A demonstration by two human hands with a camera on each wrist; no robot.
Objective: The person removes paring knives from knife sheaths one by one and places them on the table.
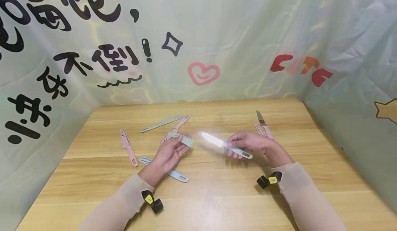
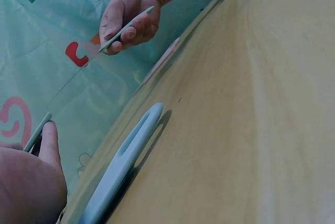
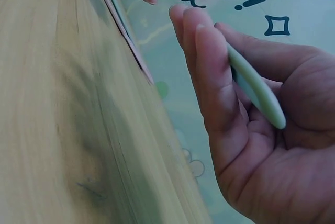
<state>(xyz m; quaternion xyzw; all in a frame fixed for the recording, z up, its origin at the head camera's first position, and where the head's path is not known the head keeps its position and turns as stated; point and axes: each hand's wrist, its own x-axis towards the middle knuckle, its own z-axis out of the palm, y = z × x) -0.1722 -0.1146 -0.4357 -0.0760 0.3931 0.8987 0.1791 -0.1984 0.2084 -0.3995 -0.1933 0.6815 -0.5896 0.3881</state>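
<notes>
My left hand (image 1: 169,155) pinches a pale green knife sheath (image 1: 187,141) above the table. Facing it, my right hand (image 1: 251,142) grips a green-handled paring knife (image 1: 243,153), its bare blade (image 1: 212,139) glaring white and pointing toward the sheath. Blade tip and sheath are apart in the head view. In the right wrist view the knife's handle (image 3: 259,90) lies between thumb and fingers. Below my left hand lies a blue sheathed knife (image 1: 178,176), partly hidden by the wrist; its handle (image 2: 123,156) shows large in the left wrist view.
A pink sheathed knife (image 1: 129,150) lies at the left. Behind my left hand are a green sheathed knife (image 1: 161,123) and another pink knife (image 1: 183,121), partly covered. Beyond my right hand lie a bare-bladed knife (image 1: 262,119) with a pink handle and a pink sheath (image 1: 258,129).
</notes>
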